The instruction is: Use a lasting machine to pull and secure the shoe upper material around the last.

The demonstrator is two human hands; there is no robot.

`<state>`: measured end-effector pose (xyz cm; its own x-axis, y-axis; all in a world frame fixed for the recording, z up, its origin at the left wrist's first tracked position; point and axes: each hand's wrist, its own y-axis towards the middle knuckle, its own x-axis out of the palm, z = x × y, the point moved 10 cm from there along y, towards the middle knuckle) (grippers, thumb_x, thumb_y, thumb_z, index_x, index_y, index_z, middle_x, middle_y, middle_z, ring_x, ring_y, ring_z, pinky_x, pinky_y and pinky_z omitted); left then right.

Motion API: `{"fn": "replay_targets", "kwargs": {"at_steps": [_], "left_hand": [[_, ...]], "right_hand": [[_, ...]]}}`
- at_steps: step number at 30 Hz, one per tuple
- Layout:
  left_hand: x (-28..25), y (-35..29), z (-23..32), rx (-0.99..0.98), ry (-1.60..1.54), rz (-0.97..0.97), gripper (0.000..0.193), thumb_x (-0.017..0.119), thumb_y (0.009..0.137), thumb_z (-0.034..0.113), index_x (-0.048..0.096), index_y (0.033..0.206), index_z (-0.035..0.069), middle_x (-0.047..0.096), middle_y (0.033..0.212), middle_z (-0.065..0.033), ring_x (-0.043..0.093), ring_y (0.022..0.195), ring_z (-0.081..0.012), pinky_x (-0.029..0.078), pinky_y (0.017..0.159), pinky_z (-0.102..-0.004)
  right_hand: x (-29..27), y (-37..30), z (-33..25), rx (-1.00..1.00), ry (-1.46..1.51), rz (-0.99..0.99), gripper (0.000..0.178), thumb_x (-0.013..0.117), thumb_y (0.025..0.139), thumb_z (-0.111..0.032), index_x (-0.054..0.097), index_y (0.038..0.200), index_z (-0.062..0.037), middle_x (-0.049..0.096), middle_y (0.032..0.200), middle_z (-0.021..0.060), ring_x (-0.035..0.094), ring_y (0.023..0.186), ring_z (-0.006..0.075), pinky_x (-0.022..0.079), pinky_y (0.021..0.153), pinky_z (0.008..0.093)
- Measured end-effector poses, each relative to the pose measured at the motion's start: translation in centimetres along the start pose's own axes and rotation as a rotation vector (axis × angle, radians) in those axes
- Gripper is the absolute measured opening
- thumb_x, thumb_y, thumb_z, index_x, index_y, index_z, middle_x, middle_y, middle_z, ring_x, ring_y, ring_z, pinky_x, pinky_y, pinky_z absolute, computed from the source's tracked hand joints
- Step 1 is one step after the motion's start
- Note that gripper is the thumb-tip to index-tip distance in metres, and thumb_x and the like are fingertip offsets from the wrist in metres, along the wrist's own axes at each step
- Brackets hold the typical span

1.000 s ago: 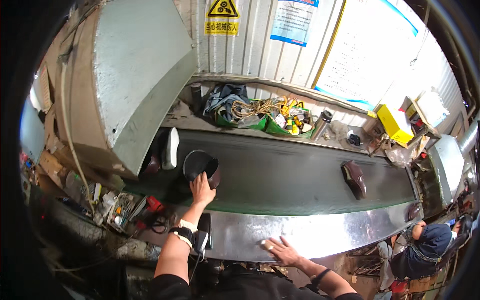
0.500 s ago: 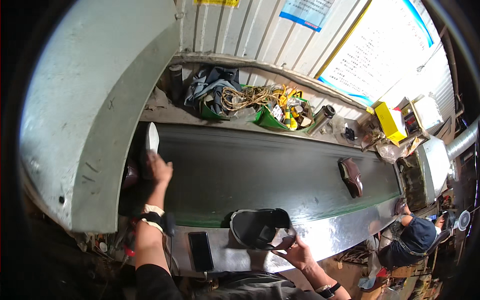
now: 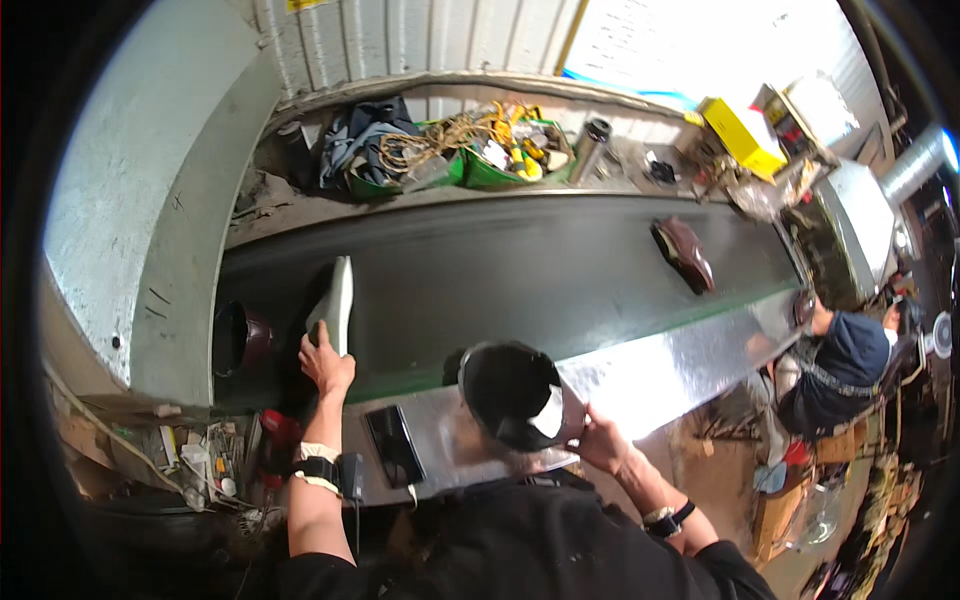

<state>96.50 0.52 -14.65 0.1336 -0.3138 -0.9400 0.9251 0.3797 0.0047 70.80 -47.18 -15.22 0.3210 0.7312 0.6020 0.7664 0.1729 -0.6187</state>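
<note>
- White sole (image 3: 341, 298): one, slender, on the dark belt (image 3: 500, 270), toward its left end, between the far and near edges.
- Long axis of sole: runs across the belt; narrow tip points to the far edge, other end to the near edge.
- Left hand (image 3: 328, 368): the nearer of the two, at the sole's near end; sole lies straight beyond it. Fingers half bent and touching; cannot tell whether they close around it.
- Right hand (image 3: 603, 442): well apart from the sole, which lies beyond it to the left. Thumb and fingers pinched on the side of a dark upper (image 3: 510, 395).
- Dark upper: mouth upward, over the metal ledge (image 3: 640, 385) at the belt's near edge; cannot tell whether it rests there.
- Phone (image 3: 394, 445): black, ledge's left end.
- Brown shoe (image 3: 684, 256): toward belt's right end.
- Brown piece (image 3: 258, 338): belt's left end.
</note>
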Motion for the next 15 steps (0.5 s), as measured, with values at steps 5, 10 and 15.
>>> {"fn": "replay_targets", "kwargs": {"at_steps": [5,10,15], "left_hand": [[-8.3,-13.2,11.9,0.725,-0.055,0.167,0.059,0.076,0.062,0.003,0.070,0.119,0.014,0.043,0.144,-0.0184,0.040,0.135,-0.0390,0.032,0.111,-0.0544],[-8.8,-26.7,20.1,1.072,-0.205,0.048,0.041,0.074,0.064,0.010,0.071,0.104,0.016,0.052,0.133,-0.0146,0.046,0.130,-0.0350,0.034,0.105,-0.0549],[-3.4,-39.5,21.4,1.373,-0.235,0.135,0.011,0.070,0.080,0.023,0.072,0.090,0.025,0.056,0.126,-0.0053,0.046,0.125,-0.0248,0.031,0.103,-0.0473]], "right_hand": [[-3.4,-2.2,-0.6,-0.035,0.260,0.037,0.042,0.055,0.100,-0.049,0.057,0.118,-0.0111,0.058,0.090,0.0037,0.056,0.091,0.0219,0.047,0.076,0.0419],[-5.0,-4.0,-1.9,-0.123,0.458,0.010,0.024,0.059,0.100,-0.037,0.064,0.102,-0.0134,0.051,0.078,0.0004,0.052,0.081,0.0201,0.048,0.075,0.0395],[-4.1,-5.0,-1.9,-0.153,0.445,-0.022,0.024,0.061,0.099,-0.036,0.065,0.100,-0.0123,0.052,0.075,-0.0008,0.052,0.080,0.0199,0.048,0.078,0.0412]]}}
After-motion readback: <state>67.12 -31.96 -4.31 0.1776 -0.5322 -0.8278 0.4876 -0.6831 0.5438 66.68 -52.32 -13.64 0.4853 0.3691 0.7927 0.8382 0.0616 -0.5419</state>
